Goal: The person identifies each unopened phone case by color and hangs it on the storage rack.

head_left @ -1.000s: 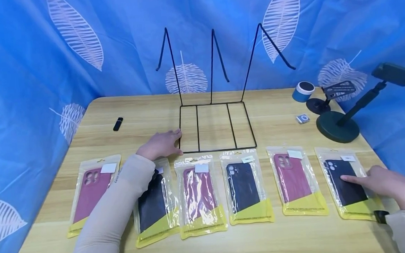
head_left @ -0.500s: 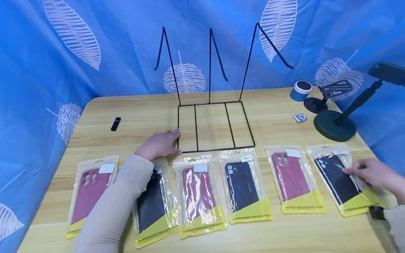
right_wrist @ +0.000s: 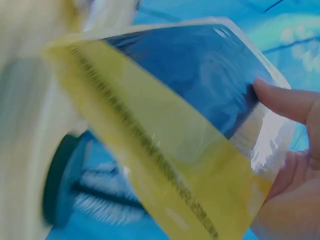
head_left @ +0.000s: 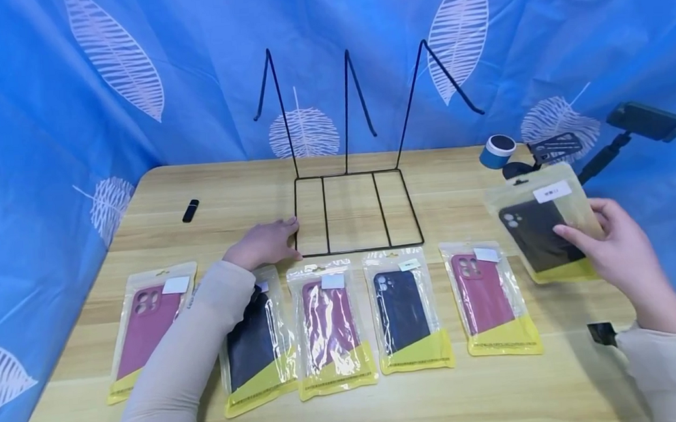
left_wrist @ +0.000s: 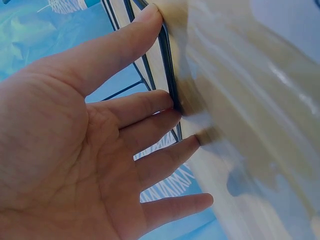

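My right hand [head_left: 629, 256] holds a bagged black phone case [head_left: 531, 240] above the right side of the table, thumb on its front. The fingers behind it are mostly hidden; the right wrist view shows the bag's yellow lower end [right_wrist: 165, 145]. At the table's middle my left hand [head_left: 264, 242] touches the base of a black wire rack [head_left: 326, 215] at its left side. In the left wrist view its fingers [left_wrist: 165, 162] are extended against the wire. Along the front lie more bagged cases, alternating pink [head_left: 148, 322] and black [head_left: 404, 311].
The rack's three bare prongs rise at the back. A black USB-stick-like item [head_left: 191, 211] lies at the left. A blue jar [head_left: 497, 153], a small black stand [head_left: 554, 149] and a dark green phone stand [head_left: 646, 121] stand at the back right, partly behind the lifted bag.
My right hand has taken the rightmost bagged black case off the table and raised it up and back. The left hand stays at the rack's base.
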Demonstrator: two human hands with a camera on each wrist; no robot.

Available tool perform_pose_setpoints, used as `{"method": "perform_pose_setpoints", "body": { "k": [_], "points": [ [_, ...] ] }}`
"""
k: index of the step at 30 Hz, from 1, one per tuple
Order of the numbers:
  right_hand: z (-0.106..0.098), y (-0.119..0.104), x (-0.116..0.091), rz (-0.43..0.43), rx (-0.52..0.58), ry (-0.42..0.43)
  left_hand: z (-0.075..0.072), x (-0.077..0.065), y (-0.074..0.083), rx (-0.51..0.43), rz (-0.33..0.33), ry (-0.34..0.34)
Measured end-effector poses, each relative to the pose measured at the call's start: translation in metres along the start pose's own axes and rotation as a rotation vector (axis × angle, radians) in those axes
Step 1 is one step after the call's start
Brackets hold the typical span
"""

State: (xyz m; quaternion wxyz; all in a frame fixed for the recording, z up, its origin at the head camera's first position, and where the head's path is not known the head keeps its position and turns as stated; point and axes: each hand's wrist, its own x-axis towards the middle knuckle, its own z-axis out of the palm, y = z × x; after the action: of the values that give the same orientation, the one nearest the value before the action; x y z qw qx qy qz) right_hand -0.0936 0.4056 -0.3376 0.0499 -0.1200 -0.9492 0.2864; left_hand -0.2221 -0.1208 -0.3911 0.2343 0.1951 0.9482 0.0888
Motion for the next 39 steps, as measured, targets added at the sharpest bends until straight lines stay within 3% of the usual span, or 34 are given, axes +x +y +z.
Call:
{"method": "perform_pose_setpoints", "body": {
  "k": [6, 11, 18, 27, 39],
  "points": [
    [0.008, -0.046, -0.003, -0.164, 0.207, 0.152, 0.001, 0.0, -0.002, -0.015, 0.002, -0.002],
    [0.022, -0.077, 0.002, -0.275, 0.41, 0.208, 0.002, -0.001, -0.004, -0.028, -0.003, -0.008],
    [0.036, -0.107, 0.012, -0.352, 0.54, 0.239, 0.003, -0.002, -0.005, -0.014, 0.002, -0.002],
    [0.052, -0.121, 0.033, -0.331, 0.725, 0.215, 0.002, -0.002, -0.006, -0.005, 0.008, 0.006],
    [0.067, -0.127, 0.058, -0.294, 0.838, 0.173, 0.002, -0.001, -0.003, 0.006, 0.019, 0.003]
  ]
}}
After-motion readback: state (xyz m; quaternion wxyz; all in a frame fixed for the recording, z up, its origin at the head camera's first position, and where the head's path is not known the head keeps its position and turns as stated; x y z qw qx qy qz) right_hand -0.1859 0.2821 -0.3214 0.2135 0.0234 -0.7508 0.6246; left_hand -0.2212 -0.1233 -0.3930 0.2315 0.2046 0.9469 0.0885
